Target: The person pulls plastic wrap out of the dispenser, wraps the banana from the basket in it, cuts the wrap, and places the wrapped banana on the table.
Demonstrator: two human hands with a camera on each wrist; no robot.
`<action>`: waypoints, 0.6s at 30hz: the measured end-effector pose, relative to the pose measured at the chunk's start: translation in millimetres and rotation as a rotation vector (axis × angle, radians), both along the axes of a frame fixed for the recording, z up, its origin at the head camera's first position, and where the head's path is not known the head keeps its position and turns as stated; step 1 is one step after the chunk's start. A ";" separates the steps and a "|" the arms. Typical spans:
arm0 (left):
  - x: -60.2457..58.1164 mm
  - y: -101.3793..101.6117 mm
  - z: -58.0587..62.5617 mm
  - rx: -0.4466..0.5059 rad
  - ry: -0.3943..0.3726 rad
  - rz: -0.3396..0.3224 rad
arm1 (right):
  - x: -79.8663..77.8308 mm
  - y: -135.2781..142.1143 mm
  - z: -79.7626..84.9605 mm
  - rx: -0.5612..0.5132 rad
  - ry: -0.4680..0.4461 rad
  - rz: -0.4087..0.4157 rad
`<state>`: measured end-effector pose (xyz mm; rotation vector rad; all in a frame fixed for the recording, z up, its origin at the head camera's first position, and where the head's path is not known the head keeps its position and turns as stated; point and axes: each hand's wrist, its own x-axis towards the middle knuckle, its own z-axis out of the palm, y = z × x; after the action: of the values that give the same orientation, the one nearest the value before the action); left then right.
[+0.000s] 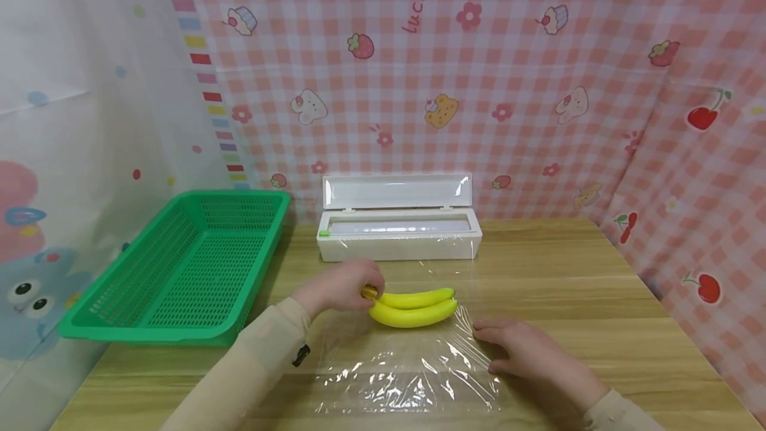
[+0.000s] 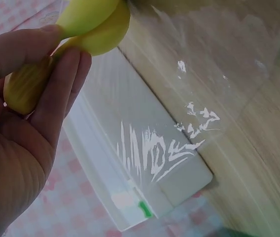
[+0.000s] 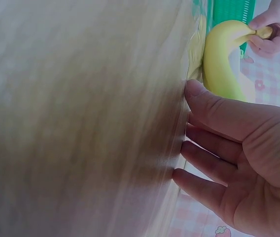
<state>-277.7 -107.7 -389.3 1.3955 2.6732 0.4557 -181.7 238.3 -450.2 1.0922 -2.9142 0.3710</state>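
Two joined yellow bananas [image 1: 413, 316] lie over a clear sheet of cling film [image 1: 383, 384] spread on the table. My left hand [image 1: 347, 287] pinches their brown stem between thumb and fingers, at the bananas' left end. In the left wrist view the stem end [image 2: 29, 86] shows inside the curl of that hand. To the right of the bananas, my right hand [image 1: 526, 351] touches the film's right edge with its fingertips. The right wrist view shows these fingers [image 3: 211, 160] fairly straight, tips against the tabletop. Creases in the film run from the bananas toward this hand.
Behind the bananas stands a white cling film box [image 1: 397, 249], its lid [image 1: 397, 191] raised, with a green slider [image 1: 324, 233] at its left end. Film stretches from the box's front. A green plastic basket [image 1: 254, 291] occupies the left side, and patterned cloth [image 1: 383, 72] hangs behind.
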 end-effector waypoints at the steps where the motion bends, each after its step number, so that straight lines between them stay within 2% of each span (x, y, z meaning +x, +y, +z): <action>1: 0.2 -0.4 -0.6 -0.004 0.001 0.003 | 0.1 -0.1 -0.1 0.001 0.001 0.002; 11: 5.1 -3.4 -4.3 -0.034 -0.039 0.063 | -0.9 0.6 -1.6 -0.003 0.018 0.013; 18: 7.6 -8.2 -7.1 -0.028 -0.038 0.081 | 0.7 2.4 0.2 -0.021 0.010 0.015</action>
<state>-270.1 -115.9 -396.4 1.2619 2.7030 0.4452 -181.0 240.7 -450.0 1.1100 -2.8881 0.3938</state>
